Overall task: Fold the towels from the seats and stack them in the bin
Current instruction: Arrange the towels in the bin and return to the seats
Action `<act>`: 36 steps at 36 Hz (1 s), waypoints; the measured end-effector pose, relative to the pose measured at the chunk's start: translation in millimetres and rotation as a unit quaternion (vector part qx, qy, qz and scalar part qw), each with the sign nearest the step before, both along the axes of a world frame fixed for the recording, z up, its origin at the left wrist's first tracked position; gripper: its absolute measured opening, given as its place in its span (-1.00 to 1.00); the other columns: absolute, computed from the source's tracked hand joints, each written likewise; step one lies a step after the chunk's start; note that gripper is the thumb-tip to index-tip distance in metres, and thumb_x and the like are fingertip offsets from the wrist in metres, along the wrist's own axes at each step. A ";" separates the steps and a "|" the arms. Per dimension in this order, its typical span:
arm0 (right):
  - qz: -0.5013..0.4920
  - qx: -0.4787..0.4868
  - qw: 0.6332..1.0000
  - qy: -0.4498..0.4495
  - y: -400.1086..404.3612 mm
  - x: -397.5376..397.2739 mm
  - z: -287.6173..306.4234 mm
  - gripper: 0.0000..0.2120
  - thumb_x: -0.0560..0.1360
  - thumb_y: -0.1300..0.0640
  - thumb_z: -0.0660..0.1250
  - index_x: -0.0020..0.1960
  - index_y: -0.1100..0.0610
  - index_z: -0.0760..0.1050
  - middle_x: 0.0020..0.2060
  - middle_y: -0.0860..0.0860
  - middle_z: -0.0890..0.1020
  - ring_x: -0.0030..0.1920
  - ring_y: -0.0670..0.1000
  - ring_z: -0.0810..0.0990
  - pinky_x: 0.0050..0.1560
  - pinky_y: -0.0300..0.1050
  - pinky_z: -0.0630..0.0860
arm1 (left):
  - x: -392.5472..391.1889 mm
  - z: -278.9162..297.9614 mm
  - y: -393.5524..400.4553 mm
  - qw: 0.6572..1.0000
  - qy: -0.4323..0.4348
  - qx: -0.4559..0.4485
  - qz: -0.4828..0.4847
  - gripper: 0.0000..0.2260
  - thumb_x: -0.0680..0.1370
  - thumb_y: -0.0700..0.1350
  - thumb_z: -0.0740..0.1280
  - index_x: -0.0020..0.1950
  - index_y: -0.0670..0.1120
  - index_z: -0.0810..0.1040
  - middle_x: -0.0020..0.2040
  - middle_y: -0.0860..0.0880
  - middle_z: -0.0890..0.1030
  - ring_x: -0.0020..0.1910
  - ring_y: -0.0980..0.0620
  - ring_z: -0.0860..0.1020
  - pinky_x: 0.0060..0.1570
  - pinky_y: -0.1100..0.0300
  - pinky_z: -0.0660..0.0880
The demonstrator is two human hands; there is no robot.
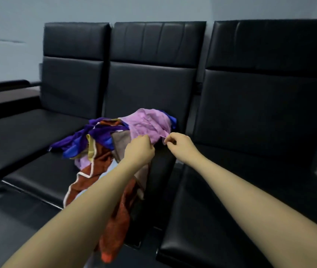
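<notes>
**A:** Head cam is showing the towels [103, 151] piling up on the middle seat [43, 176], some hanging off the front edge. What are the hands doing?

**B:** Both are pinching the pink towel [147, 123] on top. Left hand [139, 149] grip is clamped on its lower edge, right hand [178, 143] grip on a corner.

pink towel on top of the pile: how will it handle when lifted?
Probably floppy: the pink towel lies crumpled, draping over the pile. Likely light: the left hand and right hand pinch just its edge. It may drag neighbouring towels.
</notes>
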State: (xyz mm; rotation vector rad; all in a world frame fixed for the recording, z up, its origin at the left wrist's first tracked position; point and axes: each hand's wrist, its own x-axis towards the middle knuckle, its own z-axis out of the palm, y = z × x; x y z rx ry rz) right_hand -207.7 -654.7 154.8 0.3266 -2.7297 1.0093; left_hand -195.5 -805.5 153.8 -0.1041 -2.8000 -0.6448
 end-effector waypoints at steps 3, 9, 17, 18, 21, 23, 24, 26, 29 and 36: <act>0.036 0.005 0.999 -0.021 -23.7 -21.1 -15.7 -0.79 0.51 0.23 0.26 0.09 0.14 0.60 0.07 0.05 0.64 0.10 0.06 0.57 0.17 -0.10 0.46 | -18.9 -13.1 -22.9 0.999 -0.006 -0.035 0.005 -0.78 0.53 -0.16 0.20 0.12 -0.18 0.52 0.16 -0.18 0.55 0.14 -0.20 0.50 0.10 0.00 0.46; 0.045 0.015 0.994 -0.101 -50.3 -56.0 -51.5 -0.64 0.53 0.16 0.30 0.31 0.20 0.42 0.22 0.13 0.54 0.19 0.11 0.52 0.16 -0.15 0.39 | -54.7 -40.8 -46.0 0.991 -0.010 -0.135 -0.005 -0.67 0.56 -0.11 0.23 0.32 -0.09 0.41 0.29 -0.11 0.43 0.28 -0.13 0.37 0.20 0.01 0.30; 0.033 0.053 0.993 -0.097 -58.1 -83.8 -81.7 -0.77 0.44 0.16 0.39 0.09 0.13 0.50 0.01 0.07 0.57 0.02 0.09 0.56 0.06 -0.04 0.49 | -70.0 -67.1 -49.9 0.974 0.019 -0.226 -0.006 -0.79 0.57 -0.13 0.19 0.15 -0.12 0.53 0.18 -0.10 0.45 0.17 -0.14 0.41 0.06 0.06 0.31; 0.025 0.054 0.994 -0.087 -57.8 -84.4 -83.2 -0.87 0.46 0.16 0.37 0.00 0.12 0.52 -0.05 0.05 0.59 -0.01 0.10 0.57 0.05 0.00 0.52 | -69.7 -67.1 -50.3 0.978 0.027 -0.209 -0.003 -0.80 0.57 -0.15 0.18 0.11 -0.13 0.53 0.15 -0.10 0.46 0.14 -0.14 0.44 0.02 0.06 0.31; 0.010 0.053 0.997 -0.049 -55.3 -80.6 -82.7 -0.95 0.51 0.15 0.28 -0.09 0.10 0.52 -0.09 0.03 0.59 -0.06 0.09 0.56 -0.01 0.04 0.53 | -66.4 -62.1 -47.6 0.991 0.049 -0.125 -0.004 -0.83 0.59 -0.13 0.17 0.07 -0.15 0.51 0.10 -0.10 0.46 0.04 -0.18 0.51 -0.08 0.06 0.34; 0.001 0.009 1.000 -0.012 -54.2 -77.6 -78.9 -0.95 0.54 0.17 0.25 -0.09 0.09 0.46 -0.05 0.02 0.53 -0.09 0.08 0.52 -0.02 0.05 0.50 | -60.7 -50.7 -43.0 0.995 0.070 -0.074 -0.022 -0.85 0.59 -0.11 0.18 0.08 -0.15 0.45 0.08 -0.10 0.47 -0.02 -0.18 0.52 -0.12 0.03 0.40; 0.003 -0.031 1.000 -0.003 -54.1 -76.8 -78.4 -0.96 0.53 0.18 0.25 -0.09 0.09 0.42 -0.06 0.03 0.51 -0.12 0.07 0.51 -0.02 0.07 0.50 | -57.7 -45.0 -40.5 0.996 0.074 -0.047 -0.035 -0.86 0.59 -0.12 0.18 0.09 -0.15 0.43 0.07 -0.11 0.49 -0.03 -0.18 0.52 -0.13 0.01 0.42; 0.023 -0.109 0.994 0.004 -54.4 -72.6 -70.5 -0.85 0.50 0.20 0.32 -0.04 0.08 0.35 -0.07 0.05 0.49 -0.15 0.07 0.50 -0.01 0.07 0.49 | -50.2 -29.1 -35.5 0.995 0.086 0.009 -0.053 -0.86 0.60 -0.17 0.13 0.10 -0.16 0.40 0.02 -0.14 0.55 -0.04 -0.17 0.52 -0.12 -0.01 0.43; 0.079 -0.190 0.978 0.017 -51.5 -63.8 -49.9 -0.65 0.47 0.29 0.36 0.18 0.10 0.34 0.06 0.06 0.49 -0.01 0.03 0.52 0.07 -0.11 0.47 | -39.1 -4.2 -28.4 0.990 0.106 0.077 -0.057 -0.87 0.60 -0.21 0.11 0.10 -0.17 0.38 -0.06 -0.16 0.58 -0.08 -0.18 0.53 -0.11 -0.05 0.46; 0.058 -0.196 0.978 0.050 -23.8 -35.4 7.2 -0.73 0.54 0.32 0.13 -0.11 0.00 0.49 -0.16 0.04 0.54 -0.24 -0.07 0.46 -0.32 -0.43 0.35 | -9.7 44.8 -9.7 0.982 0.144 0.096 -0.080 -0.91 0.65 -0.13 0.05 0.03 -0.11 0.31 -0.21 -0.05 0.53 -0.23 -0.09 0.50 -0.26 0.04 0.38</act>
